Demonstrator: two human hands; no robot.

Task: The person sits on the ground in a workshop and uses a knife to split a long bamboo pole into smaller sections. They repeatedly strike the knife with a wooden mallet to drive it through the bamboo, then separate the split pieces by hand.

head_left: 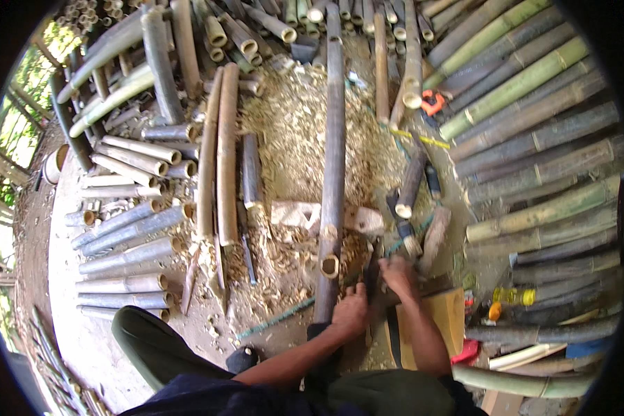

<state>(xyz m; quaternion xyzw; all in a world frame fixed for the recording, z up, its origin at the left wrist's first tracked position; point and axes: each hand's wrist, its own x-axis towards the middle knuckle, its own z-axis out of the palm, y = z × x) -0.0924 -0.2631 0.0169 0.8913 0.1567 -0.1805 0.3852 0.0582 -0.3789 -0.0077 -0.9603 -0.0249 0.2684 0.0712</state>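
Note:
A long dark bamboo pole (333, 139) runs away from me, with an oval hole cut in its near part. It passes over a notched pale wood block (296, 216). My left hand (351, 310) is just right of the pole's near end, fingers close together and bent; what they grip is hidden. To its right, my right hand (398, 277) is smeared by motion, its fingers unclear. Between the hands is a narrow dark blade-like piece (373, 267); I cannot tell which hand touches it. A tan board (440, 322) lies beneath my right forearm.
Wood shavings (298, 132) cover the ground ahead. Short bamboo pieces (132, 229) lie at left, beside two long split-looking lengths (227, 159). Stacked poles (548, 187) line the right. An orange-handled tool (432, 102), yellow bottle (513, 297) and short log (435, 239) are also on the right.

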